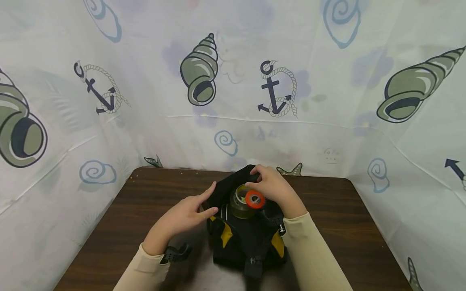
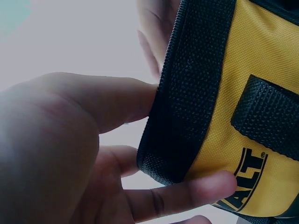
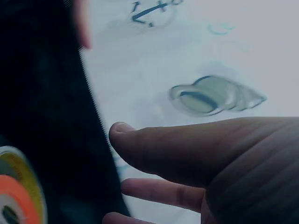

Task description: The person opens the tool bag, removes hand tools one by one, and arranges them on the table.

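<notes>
A black and yellow tool bag [image 1: 234, 255] stands on the table, its zippered black flap [image 1: 229, 185] raised at the far side. My left hand [image 1: 180, 216] holds the flap's left edge, thumb on one side and fingers on the other. In the left wrist view, a finger lies across the bag's yellow face [image 2: 266, 51], partly over black lettering. At the flap's upper right, my right hand [image 1: 273, 186] grips the edge between thumb and fingers. In the bag's mouth sit a wide olive tape roll [image 1: 240, 210] and a smaller orange-red roll [image 1: 255, 199] leaning against it.
The dark wood-grain table [image 1: 335, 226] reaches back to a white cloth backdrop [image 1: 240, 137] printed with shells and anchors. A black strap with a buckle [image 1: 253, 264] hangs at the bag's near side. A black wrist device [image 1: 177, 253] sits by the left cuff.
</notes>
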A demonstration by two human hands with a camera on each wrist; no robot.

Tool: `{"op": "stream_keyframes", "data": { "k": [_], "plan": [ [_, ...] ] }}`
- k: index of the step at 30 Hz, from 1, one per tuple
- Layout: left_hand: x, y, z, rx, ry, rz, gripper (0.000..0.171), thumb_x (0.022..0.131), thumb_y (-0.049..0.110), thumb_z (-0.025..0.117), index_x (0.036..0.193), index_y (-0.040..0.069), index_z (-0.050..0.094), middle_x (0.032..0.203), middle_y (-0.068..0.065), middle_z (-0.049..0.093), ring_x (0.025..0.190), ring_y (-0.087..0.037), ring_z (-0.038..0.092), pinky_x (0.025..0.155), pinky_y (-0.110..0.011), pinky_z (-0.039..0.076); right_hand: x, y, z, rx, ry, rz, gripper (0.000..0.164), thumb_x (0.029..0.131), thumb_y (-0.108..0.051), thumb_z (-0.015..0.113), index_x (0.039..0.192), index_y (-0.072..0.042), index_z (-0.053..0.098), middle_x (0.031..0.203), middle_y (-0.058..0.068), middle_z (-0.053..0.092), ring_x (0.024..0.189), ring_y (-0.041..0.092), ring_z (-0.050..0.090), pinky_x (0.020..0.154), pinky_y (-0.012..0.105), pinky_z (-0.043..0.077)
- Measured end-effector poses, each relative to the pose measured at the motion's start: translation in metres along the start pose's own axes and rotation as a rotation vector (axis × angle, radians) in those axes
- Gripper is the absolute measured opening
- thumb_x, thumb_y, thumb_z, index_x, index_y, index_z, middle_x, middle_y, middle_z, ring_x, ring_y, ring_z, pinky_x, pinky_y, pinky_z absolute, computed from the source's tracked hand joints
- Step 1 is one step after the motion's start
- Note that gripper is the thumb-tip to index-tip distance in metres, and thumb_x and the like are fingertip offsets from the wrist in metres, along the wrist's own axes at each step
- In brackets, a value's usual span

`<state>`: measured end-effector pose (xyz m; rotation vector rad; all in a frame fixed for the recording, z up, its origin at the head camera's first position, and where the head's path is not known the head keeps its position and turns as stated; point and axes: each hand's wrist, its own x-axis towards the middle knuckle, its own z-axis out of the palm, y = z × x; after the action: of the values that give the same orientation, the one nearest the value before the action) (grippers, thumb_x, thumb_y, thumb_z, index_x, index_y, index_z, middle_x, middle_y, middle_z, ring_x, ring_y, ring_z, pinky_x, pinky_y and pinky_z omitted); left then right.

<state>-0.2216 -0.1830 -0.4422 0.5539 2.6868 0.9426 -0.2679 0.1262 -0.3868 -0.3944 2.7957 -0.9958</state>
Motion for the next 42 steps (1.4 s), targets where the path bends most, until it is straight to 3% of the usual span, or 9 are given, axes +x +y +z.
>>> {"op": "stream_keyframes", "data": {
  "k": [3,10,21,26,34,38,42],
  "plan": [
    [0.000,-0.001,-0.001,0.002,-0.008,-0.005,0.086,0.105,0.068,0.061,0.172,0.050,0.010,0.060,0.005,0.043,0.053,-0.014,0.041,0.061,-0.034,0.045,0.009,0.010,0.010,-0.004,-0.027,0.026,0.053,0.105,-0.035,0.075,0.150,-0.009,0.061,0.140,0.023,0.061,0.119,0.035,0.065,0.095,0.052,0.058],
    [-0.001,0.002,-0.002,0.010,-0.017,-0.012,0.089,0.104,0.068,0.062,0.173,0.047,0.009,0.059,0.005,0.042,0.051,-0.014,0.039,0.058,-0.033,0.043,0.011,0.023,0.021,0.011,-0.080,0.047,0.066,0.102,-0.031,0.080,0.160,-0.014,0.052,0.143,0.022,0.044,0.103,0.031,0.059,0.084,0.044,0.051],
    [-0.002,0.002,-0.003,0.023,-0.022,-0.028,0.090,0.105,0.064,0.064,0.173,0.046,0.008,0.061,0.005,0.043,0.052,-0.014,0.040,0.060,-0.033,0.044,0.008,0.037,0.035,-0.002,-0.152,0.044,0.069,0.096,-0.021,0.086,0.159,-0.016,0.057,0.147,0.018,0.044,0.099,0.027,0.059,0.083,0.041,0.052],
    [-0.002,0.001,-0.002,0.022,-0.026,-0.026,0.090,0.105,0.064,0.063,0.173,0.046,0.007,0.060,0.005,0.043,0.052,-0.014,0.040,0.059,-0.033,0.044,0.006,0.041,0.039,0.022,-0.131,0.022,0.070,0.093,-0.013,0.089,0.156,-0.014,0.059,0.141,0.016,0.044,0.099,0.025,0.060,0.084,0.040,0.056],
    [-0.002,0.000,-0.001,0.010,-0.041,-0.027,0.091,0.104,0.067,0.063,0.173,0.046,0.007,0.062,0.004,0.044,0.053,-0.014,0.040,0.060,-0.034,0.044,0.005,0.046,0.044,0.002,-0.140,0.001,0.075,0.089,0.001,0.088,0.157,-0.010,0.058,0.139,0.015,0.039,0.108,0.028,0.056,0.082,0.038,0.052],
    [-0.002,-0.001,-0.001,0.017,-0.038,-0.030,0.092,0.104,0.067,0.063,0.173,0.046,0.006,0.061,0.005,0.043,0.052,-0.013,0.039,0.059,-0.033,0.043,0.008,0.046,0.046,-0.022,-0.149,-0.019,0.066,0.088,0.008,0.086,0.149,-0.005,0.063,0.137,0.016,0.041,0.104,0.029,0.055,0.080,0.038,0.050],
    [-0.001,-0.002,0.000,0.017,-0.037,-0.032,0.091,0.104,0.067,0.063,0.172,0.048,0.005,0.060,0.006,0.041,0.051,-0.013,0.037,0.057,-0.033,0.042,0.012,0.047,0.052,-0.058,-0.134,-0.046,0.046,0.090,0.009,0.083,0.132,-0.003,0.070,0.130,0.016,0.044,0.091,0.027,0.054,0.077,0.039,0.047]
  ]
}}
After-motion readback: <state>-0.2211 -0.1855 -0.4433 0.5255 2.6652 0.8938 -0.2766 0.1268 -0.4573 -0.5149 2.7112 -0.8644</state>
